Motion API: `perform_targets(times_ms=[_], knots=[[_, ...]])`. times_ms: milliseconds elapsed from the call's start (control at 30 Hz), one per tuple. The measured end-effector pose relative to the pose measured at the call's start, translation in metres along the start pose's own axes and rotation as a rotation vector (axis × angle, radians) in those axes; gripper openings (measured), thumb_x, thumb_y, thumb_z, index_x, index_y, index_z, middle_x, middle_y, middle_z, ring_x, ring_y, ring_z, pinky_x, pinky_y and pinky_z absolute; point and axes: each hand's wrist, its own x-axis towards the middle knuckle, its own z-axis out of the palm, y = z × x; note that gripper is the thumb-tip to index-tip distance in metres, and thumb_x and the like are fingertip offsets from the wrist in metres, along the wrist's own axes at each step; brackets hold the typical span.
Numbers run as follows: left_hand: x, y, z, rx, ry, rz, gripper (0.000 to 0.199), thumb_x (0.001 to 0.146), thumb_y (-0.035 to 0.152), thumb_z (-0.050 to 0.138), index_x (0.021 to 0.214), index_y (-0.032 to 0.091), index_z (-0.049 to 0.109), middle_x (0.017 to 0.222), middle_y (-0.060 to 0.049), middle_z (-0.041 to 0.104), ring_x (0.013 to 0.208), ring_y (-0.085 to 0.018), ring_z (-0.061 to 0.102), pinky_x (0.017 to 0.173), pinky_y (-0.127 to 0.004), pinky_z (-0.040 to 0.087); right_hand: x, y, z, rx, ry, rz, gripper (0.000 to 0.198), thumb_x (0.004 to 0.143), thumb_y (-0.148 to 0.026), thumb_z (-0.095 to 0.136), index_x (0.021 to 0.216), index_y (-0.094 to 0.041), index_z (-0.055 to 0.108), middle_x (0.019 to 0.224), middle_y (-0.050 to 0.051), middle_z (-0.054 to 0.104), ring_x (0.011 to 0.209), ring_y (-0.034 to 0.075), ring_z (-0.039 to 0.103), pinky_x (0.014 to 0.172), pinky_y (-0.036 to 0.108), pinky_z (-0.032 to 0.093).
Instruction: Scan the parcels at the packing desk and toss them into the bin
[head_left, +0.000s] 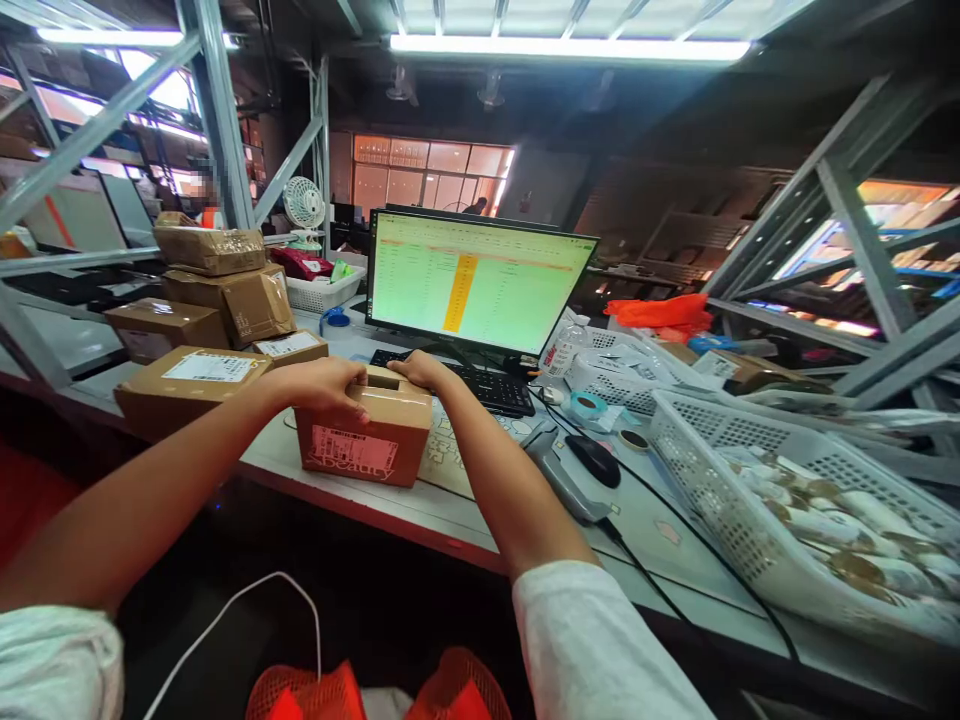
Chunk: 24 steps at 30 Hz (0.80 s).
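A brown cardboard box (364, 465) with a printed label and the word "beauty" on its front stands at the front edge of the desk. My left hand (330, 390) grips its upper left side, thumb on the front face and fingers partly hidden behind. At the far right of the top, my right hand (420, 370) bends its fingers over the box's edge; some fingertips are hard to see. A short dark strip shows on the box top between my hands. Behind it are a black keyboard (499, 390) and a lit monitor (480, 280) with a spreadsheet.
Several cardboard boxes (225, 295) are stacked on the left. To the right lie a grey handheld scanner (559, 475), a black mouse (592, 460) and a tape roll (587, 405). A white basket (712, 500) of wrapped items stands far right. Cables cross the desk.
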Motion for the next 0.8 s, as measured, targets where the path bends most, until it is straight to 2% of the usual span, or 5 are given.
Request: perform_targets(times_ms=[200, 300, 400, 600, 800], knots=[[-0.061, 0.048, 0.058, 0.420, 0.423, 0.009, 0.012, 0.085, 0.014, 0.068, 0.097, 0.016, 0.068, 0.098, -0.017, 0.072, 0.099, -0.039, 0.068, 0.085, -0.046, 0.052, 0.002, 0.001, 0.002, 0.048, 0.047, 0.003, 0.051, 0.105, -0.052, 0.057, 0.111, -0.007, 0.081, 0.109, 0.018, 0.079, 0.097, 0.025, 0.072, 0.076, 0.026, 0.045], [-0.076, 0.043, 0.058, 0.342, 0.327, 0.056, 0.022, 0.092, 0.038, 0.067, 0.103, 0.018, 0.070, 0.102, -0.015, 0.073, 0.096, -0.037, 0.071, 0.082, -0.044, 0.054, 0.001, 0.001, 0.004, 0.103, 0.101, -0.006, 0.045, 0.103, -0.049, 0.061, 0.105, -0.008, 0.081, 0.108, 0.018, 0.079, 0.098, 0.024, 0.071, 0.077, 0.026, 0.044], [-0.049, 0.022, 0.026, 0.172, 0.204, 0.090, 0.040, 0.098, 0.044, 0.053, 0.129, 0.024, 0.068, 0.117, -0.011, 0.076, 0.096, -0.030, 0.073, 0.084, -0.039, 0.054, -0.006, 0.002, 0.007, 0.192, 0.234, -0.013, 0.042, 0.103, -0.049, 0.059, 0.104, -0.012, 0.079, 0.114, 0.016, 0.078, 0.104, 0.023, 0.068, 0.082, 0.025, 0.043], [0.033, 0.022, -0.005, 0.236, -0.204, 0.069, 0.080, 0.067, 0.028, 0.072, 0.147, 0.026, 0.064, 0.140, -0.014, 0.070, 0.125, -0.037, 0.066, 0.099, -0.041, 0.054, -0.041, 0.025, 0.027, 0.475, 0.570, 0.071, 0.070, 0.110, -0.055, 0.016, 0.115, -0.010, 0.070, 0.118, 0.017, 0.074, 0.108, 0.021, 0.064, 0.089, 0.025, 0.045], [0.005, 0.022, 0.004, 0.210, 0.095, 0.230, 0.064, 0.064, 0.040, 0.080, 0.123, 0.016, 0.079, 0.113, -0.022, 0.077, 0.108, -0.043, 0.071, 0.097, -0.049, 0.053, -0.127, 0.090, 0.061, 0.820, 0.581, 0.057, 0.079, 0.096, -0.078, 0.035, 0.119, -0.009, 0.068, 0.112, 0.019, 0.074, 0.101, 0.026, 0.071, 0.081, 0.033, 0.056]])
